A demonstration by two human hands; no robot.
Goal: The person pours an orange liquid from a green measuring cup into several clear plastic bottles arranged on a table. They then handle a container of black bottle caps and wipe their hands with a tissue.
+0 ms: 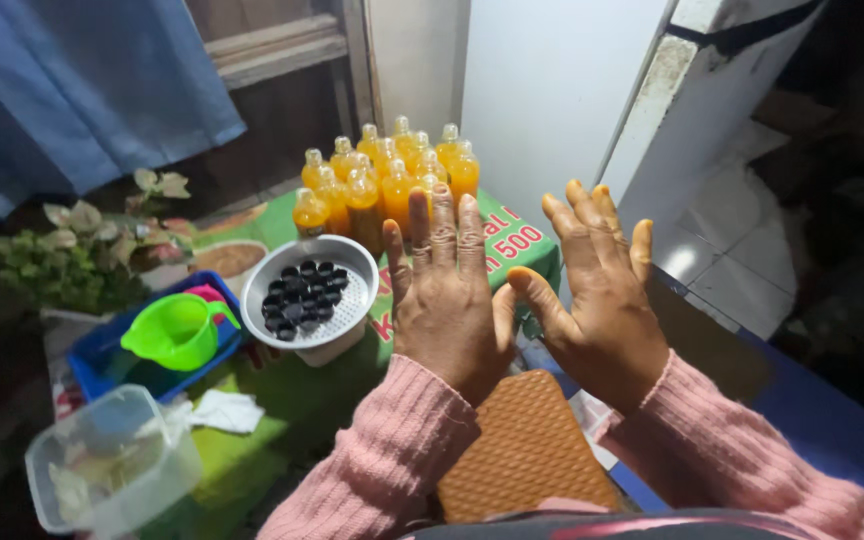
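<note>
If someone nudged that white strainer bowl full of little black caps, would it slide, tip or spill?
The white strainer bowl sits raised on a paler base rather than flat on the green cloth, so a push would probably rock or tip it. The black caps lie loose in a heap, so they would likely shift and scatter. It looks like thin plastic, probably light.

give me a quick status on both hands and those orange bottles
Left hand and right hand open, fingers spread, holding nothing. Orange bottles clustered just beyond the fingertips, uncapped. Bowl of black caps left of the hands.
</note>
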